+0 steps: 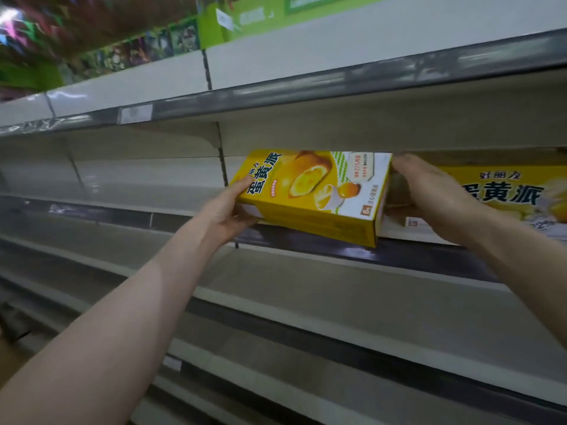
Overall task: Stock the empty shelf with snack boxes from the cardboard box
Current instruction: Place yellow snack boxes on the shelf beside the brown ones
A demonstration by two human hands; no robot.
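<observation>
A yellow snack box (313, 191) with a cake picture is held tilted at the front edge of a middle shelf (429, 251). My left hand (228, 210) grips its left end, thumb on the front face. My right hand (429, 191) holds its right end, fingers curled over the top right corner. A second yellow snack box (509, 191) stands on the same shelf just to the right, partly behind my right hand. The cardboard box is out of sight.
The shelf unit has several bare white shelves with dark price rails above (306, 96) and below (337, 308). A white price tag (135, 113) sits on the upper rail. Green signs and packaged goods (153, 44) lie along the top.
</observation>
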